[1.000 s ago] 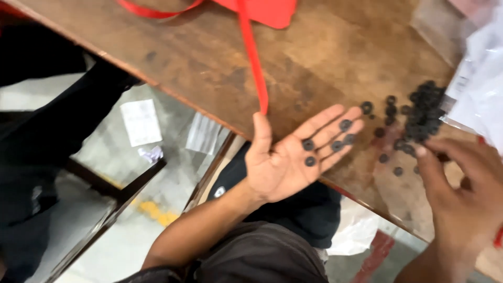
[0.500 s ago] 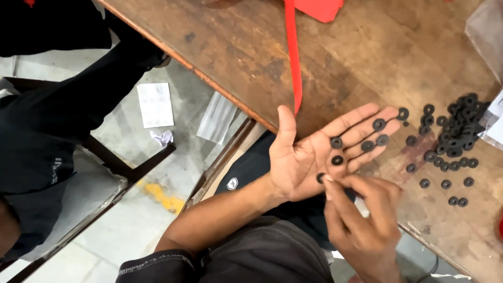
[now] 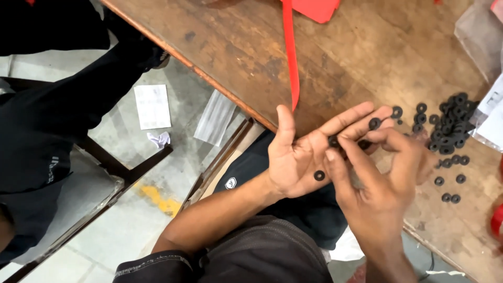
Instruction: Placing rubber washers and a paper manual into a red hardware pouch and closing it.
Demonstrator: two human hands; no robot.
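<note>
We hold our left hand (image 3: 304, 157) spread flat, palm up, as a tray for small black rubber washers (image 3: 319, 175), so our right hand (image 3: 380, 178) can pinch 1 off the fingers, near the loose washer pile (image 3: 449, 126) on the worn wooden table (image 3: 367, 63).

Both forearms are bare from the elbow down, with no watch, ring, bracelet or glove on the left hand (image 3: 298, 162) or the right hand (image 3: 380, 183). The fingers (image 3: 346, 118) are bare too, with short nails. A dark grey short sleeve (image 3: 157, 260) with a stitched hem covers the left upper arm. Dark grey fabric of the same shirt (image 3: 262, 251) spreads across the chest. Below it are black trousers (image 3: 246, 173) bearing a small white oval emblem (image 3: 230, 183).
</note>
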